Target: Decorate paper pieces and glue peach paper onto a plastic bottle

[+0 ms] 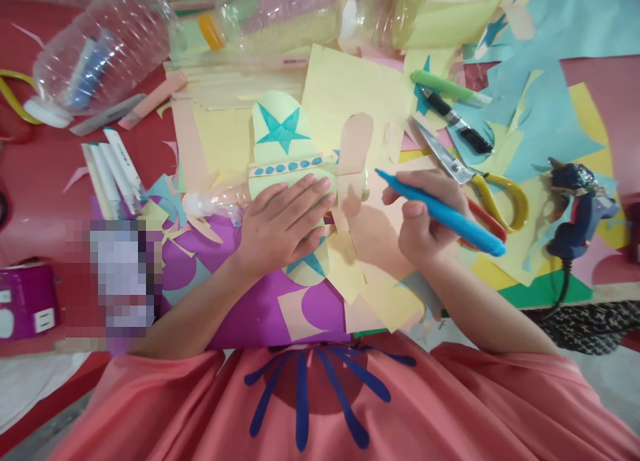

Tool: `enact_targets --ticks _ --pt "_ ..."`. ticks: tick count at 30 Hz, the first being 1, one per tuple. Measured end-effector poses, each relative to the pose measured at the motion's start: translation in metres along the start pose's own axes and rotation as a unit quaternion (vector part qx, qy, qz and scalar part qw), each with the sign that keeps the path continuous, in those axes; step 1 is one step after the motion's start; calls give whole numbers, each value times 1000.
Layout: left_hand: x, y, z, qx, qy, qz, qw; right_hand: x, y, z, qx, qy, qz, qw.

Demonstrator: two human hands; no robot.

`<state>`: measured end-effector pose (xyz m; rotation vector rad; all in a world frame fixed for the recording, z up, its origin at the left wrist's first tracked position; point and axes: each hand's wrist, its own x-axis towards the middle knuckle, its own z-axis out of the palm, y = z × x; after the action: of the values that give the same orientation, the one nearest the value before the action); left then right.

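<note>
My left hand (287, 224) lies flat with its fingers stretched over a pale green paper piece (273, 124), which bears a teal star (283, 129) and a strip of blue dots (287, 167). Part of that paper is hidden under the palm. In my right hand (433, 214) is a blue marker (445, 214), its tip pointing left toward a pink rounded paper shape (356, 141). The marker tip is a little right of the pale green piece. Below my left hand, another star (313, 264) shows in part.
Yellow-handled scissors (463, 171), a black pen (457, 122) and a green marker (447, 87) lie right. A glue gun (575, 214) is farther right. Clear bottles (107, 54) stretch along the back. White markers (113, 171) lie left, with paper scraps around.
</note>
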<state>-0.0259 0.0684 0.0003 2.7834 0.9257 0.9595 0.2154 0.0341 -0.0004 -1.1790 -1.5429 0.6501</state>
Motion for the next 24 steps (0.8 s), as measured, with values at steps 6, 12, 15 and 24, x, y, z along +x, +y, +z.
enact_targets --ticks 6,12,15,24 --pt "4 5 -5 83 -15 25 996 1 -3 13 8 -5 -136 991" --pt "8 7 -8 103 9 46 994 4 -10 9 -35 -3 -178 983" --pt "9 7 -8 103 8 41 994 7 -11 8 -73 2 -184 980" --pt "8 7 -7 90 7 37 995 10 -13 10 -116 -31 -205 971"
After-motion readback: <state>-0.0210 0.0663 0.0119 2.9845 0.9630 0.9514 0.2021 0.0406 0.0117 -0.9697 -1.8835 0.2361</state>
